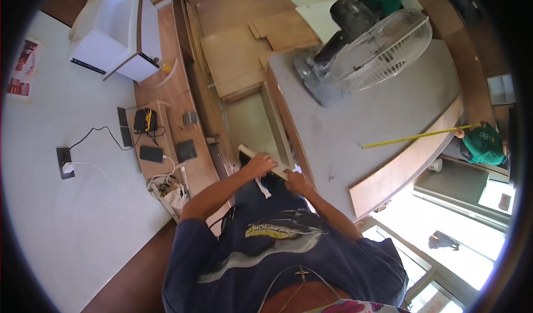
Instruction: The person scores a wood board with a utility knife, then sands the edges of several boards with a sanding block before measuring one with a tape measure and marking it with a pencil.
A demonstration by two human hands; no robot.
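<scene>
A narrow, pale wooden strip [246,151] lies slantwise in front of my waist. My left hand [261,166] is closed over its middle, with the far left end sticking out past the fingers. At the strip's near right end my right hand [298,181] is closed, its fingertips against the wood. Whether a small tool is also in that hand, I cannot make out. A white cloth strap [263,187] hangs just below my hands, against my dark shirt.
On my right stands a grey-topped table [383,113] with a dusty fan [333,63] and a curved wooden board [405,168]. Beyond it, a person in green [486,143] holds a yellow tape measure [416,137]. To my left, a wooden bench [200,171] carries a charger [145,121] and phone [151,154].
</scene>
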